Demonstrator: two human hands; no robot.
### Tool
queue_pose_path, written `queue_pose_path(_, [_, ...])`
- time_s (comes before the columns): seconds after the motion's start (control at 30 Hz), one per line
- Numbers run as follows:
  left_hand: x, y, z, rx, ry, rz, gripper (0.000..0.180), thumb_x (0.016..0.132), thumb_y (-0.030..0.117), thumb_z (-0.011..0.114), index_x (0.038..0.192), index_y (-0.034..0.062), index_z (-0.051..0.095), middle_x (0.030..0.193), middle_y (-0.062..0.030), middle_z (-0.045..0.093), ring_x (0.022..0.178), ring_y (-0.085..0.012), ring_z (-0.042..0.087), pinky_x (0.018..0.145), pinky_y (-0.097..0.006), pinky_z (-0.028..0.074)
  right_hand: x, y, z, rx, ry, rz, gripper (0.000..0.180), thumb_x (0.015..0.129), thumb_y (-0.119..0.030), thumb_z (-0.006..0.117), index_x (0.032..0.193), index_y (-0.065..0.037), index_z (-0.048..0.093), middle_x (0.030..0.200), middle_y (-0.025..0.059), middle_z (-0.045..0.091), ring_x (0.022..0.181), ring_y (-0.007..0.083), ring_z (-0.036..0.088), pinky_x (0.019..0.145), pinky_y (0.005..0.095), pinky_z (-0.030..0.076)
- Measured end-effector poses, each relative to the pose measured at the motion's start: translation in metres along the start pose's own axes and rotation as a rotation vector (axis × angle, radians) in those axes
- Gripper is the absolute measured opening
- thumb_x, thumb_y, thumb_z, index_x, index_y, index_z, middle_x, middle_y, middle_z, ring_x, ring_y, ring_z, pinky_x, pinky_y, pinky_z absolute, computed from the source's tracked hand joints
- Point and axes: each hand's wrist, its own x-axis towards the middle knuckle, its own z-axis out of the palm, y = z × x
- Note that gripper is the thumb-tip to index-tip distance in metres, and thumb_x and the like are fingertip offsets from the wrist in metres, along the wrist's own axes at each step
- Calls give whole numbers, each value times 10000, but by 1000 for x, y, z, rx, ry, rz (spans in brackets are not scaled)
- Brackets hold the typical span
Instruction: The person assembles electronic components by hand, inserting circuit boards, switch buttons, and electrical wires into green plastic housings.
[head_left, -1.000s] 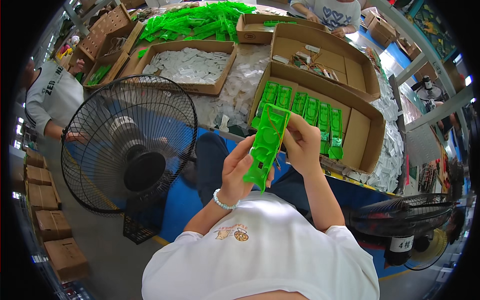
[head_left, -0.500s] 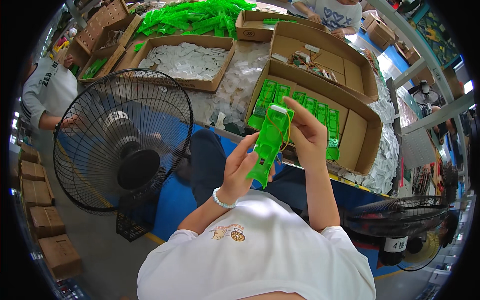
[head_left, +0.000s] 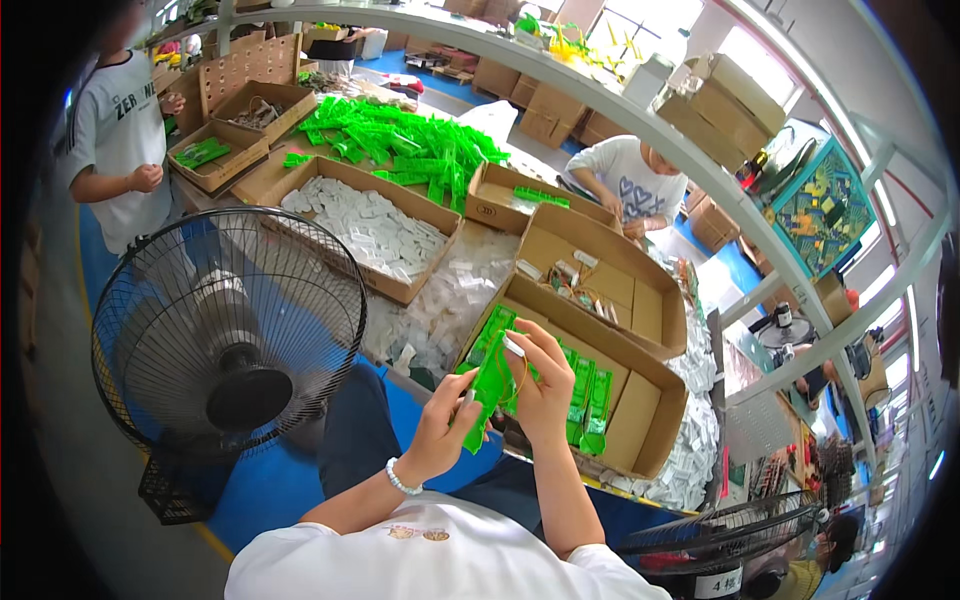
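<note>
My left hand, with a beaded bracelet on the wrist, grips the lower end of a long green plastic housing. Beside its thumb shows a small pale piece, too small to name. The fingers of my right hand close on the housing's upper end, at a white block. Thin red and yellow wires loop out from that block. Just beyond my hands, a cardboard box holds several similar green housings standing in a row.
Behind that box is another cardboard box with wired parts. White plastic pieces fill a box at left, near a heap of green parts. A caged fan stands at my left, another at lower right. Two people work across the table.
My view has tilted upward and turned, bringing in more of the room. The housing is still in both hands and now shows more of its side. My right fingers have moved onto the white block.
</note>
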Motion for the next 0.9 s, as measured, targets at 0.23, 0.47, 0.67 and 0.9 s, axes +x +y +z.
queue_pose_path(0.23, [10,-7,-16,-246,135,-121,417,1001,174,486,1373,7,397,935,-104,612,728,-153,649,613,-288,562,51,-21,-21,10,210,-208,171,814,21,654,984,1,664,971,119,678,901,283,629,771,351,503])
queue_pose_path(0.47, [-2,-24,-40,-247,266,-252,460,983,201,513,1372,-13,391,922,-119,625,714,-181,649,610,-308,561,165,-47,-8,-418,-16,-811,158,849,1,621,1004,21,644,924,140,660,789,264,611,697,345,490])
queue_pose_path(0.67, [-32,-29,-51,-214,260,-339,405,983,164,507,1347,2,429,946,-120,636,705,-181,651,601,-310,560,312,-43,39,-424,-180,-792,113,814,-55,601,926,-47,618,833,146,645,741,333,638,662,405,512])
queue_pose_path(0.9, [-50,-15,-56,-119,238,-343,420,969,135,521,1353,3,416,942,-125,638,740,-174,660,633,-314,570,483,32,20,-867,123,-363,183,866,-125,551,907,-11,688,849,238,676,855,392,668,766,457,523])
